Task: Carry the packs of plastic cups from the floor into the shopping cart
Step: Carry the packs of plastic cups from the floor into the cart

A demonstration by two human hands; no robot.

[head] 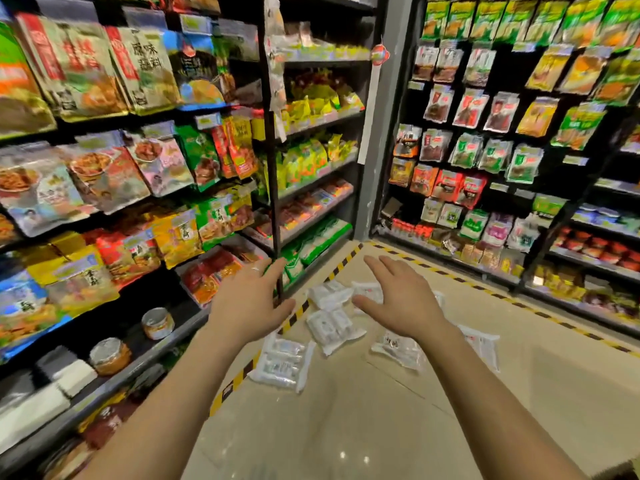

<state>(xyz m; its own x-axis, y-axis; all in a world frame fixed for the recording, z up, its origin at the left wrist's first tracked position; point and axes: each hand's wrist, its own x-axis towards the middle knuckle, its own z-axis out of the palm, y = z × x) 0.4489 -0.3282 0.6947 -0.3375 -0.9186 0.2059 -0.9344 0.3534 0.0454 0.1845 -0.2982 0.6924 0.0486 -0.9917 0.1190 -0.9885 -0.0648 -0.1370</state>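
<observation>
Extending both bare arms forward over the aisle, hands well apart.

Holding the left hand flat, fingers straight and slightly spread, gripping nothing; wearing a silver ring on one finger.

Holding the right hand flat as well, fingers straight, thumb pointing left, gripping nothing.

Lying scattered on the glossy beige tiled floor, between and beyond the hands: clear-wrapped packs of white plastic cups, several flat and close together, one partly hidden behind the right wrist.

Running along the left and far edges of the floor: yellow-and-black striped tape.

Standing at left and right: black shelving carrying coloured snack bags, with round foil-topped tubs sitting on a low left shelf.
</observation>
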